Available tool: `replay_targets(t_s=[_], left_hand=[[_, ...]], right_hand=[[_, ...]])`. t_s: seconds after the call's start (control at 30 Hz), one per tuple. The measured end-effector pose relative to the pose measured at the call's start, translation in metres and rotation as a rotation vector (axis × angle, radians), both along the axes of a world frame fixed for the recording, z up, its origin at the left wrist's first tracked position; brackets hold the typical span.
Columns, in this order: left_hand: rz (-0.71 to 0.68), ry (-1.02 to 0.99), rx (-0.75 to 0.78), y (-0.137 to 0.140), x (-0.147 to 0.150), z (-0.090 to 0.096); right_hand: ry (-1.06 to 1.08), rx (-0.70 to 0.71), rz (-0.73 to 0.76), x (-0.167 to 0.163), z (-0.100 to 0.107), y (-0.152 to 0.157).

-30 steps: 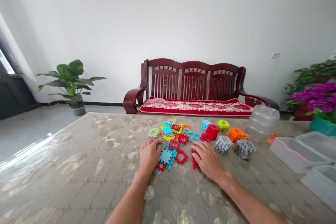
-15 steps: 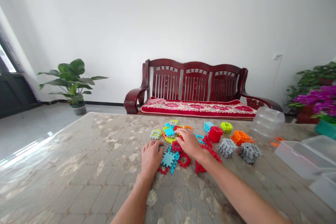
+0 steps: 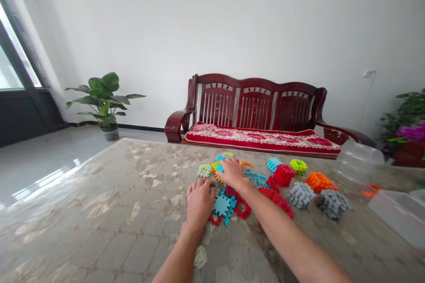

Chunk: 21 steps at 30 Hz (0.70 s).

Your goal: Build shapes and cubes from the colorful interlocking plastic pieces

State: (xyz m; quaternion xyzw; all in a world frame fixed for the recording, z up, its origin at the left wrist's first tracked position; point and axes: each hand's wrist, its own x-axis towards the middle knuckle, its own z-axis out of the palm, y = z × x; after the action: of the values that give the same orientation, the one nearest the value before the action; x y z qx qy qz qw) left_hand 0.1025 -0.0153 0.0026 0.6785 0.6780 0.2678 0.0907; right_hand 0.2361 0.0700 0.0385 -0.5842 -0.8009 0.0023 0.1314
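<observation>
At the pile's far side, right hand (image 3: 231, 172): fingers bent down over a blue piece (image 3: 219, 168); whether they grip it, I cannot tell.
At its left edge, left hand (image 3: 201, 196): palm down, fingers loosely curled, tips beside a dark grey piece (image 3: 218, 187); a hold cannot be made out.
Pile (image 3: 231, 191): mixed toothed pieces between and beyond the hands, a light blue square (image 3: 222, 204) near.
Stacks to the right: red (image 3: 284, 175), lime (image 3: 299, 166), orange (image 3: 320, 182), two grey.
Far right: clear tub (image 3: 358, 163), with a bin (image 3: 396, 214) nearer.
Beyond the table (image 3: 116, 208): bench (image 3: 255, 101).
</observation>
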Motion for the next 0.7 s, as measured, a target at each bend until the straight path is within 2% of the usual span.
replay_targets(t_s=[0.53,0.63,0.7], left_hand=[[0.003,0.010,-0.007,0.002,0.000,0.000],[0.005,0.018,-0.008,0.002,-0.001,-0.001],[0.001,0.022,-0.009,0.002,-0.001,-0.001]], right_hand=[[0.100,-0.020,0.034,0.012,-0.002,-0.002],[0.227,0.003,0.056,0.031,0.005,0.001],[0.366,0.026,0.053,0.057,0.011,0.011]])
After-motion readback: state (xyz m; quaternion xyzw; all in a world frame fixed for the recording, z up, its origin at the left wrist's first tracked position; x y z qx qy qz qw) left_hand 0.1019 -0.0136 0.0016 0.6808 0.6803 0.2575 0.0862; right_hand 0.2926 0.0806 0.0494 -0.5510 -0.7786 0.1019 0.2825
